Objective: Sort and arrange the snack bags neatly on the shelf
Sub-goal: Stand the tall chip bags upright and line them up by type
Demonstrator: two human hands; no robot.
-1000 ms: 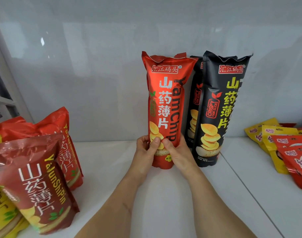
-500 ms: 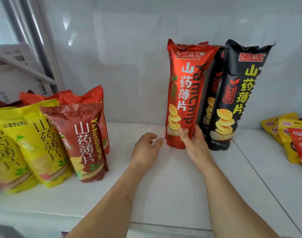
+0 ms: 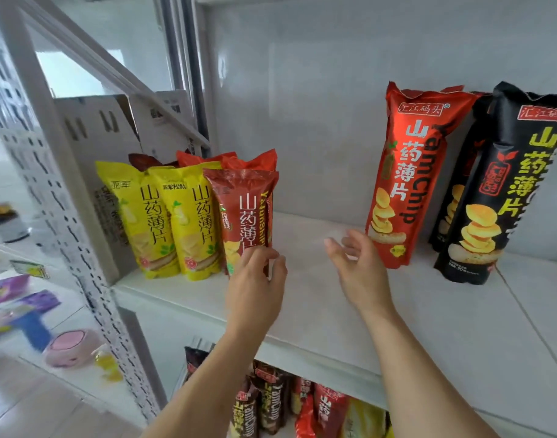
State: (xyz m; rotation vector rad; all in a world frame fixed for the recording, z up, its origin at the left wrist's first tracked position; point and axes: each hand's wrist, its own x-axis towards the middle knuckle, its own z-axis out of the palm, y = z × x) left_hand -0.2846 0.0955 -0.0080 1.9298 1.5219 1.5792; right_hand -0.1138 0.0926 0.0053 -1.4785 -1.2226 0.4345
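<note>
So the dark red foil snack bag (image 3: 244,216) with white Chinese lettering and a yellow "YaJunShip"-ish line down its side is standing upright near the left end of the white shelf board (image 3: 318,311), close to the front edge. It's glossy, a bit crinkled at the sealed top, with a chip picture low on the front. The left hand (image 3: 256,289) is at its bottom right corner, fingers curled around the lower edge, thumb on the front, so it's grasping that bag. Right beside it on the left are two yellow foil snack bags (image 3: 173,219), touching each other, and an orange-red foil bag (image 3: 239,161) pokes up behind.

The right hand (image 3: 359,270) hangs over the middle of the shelf, fingers spread and loose, holding nothing, just beside the tall bright red "YamChip" bag (image 3: 410,178) but I can't tell if it touches it. That one stands against the back wall, with tall black yam chip bags (image 3: 505,191) next to it toward the right end.

Between the dark red bag and the tall red one is a wide bare stretch of shelf, front edge to back.
</note>
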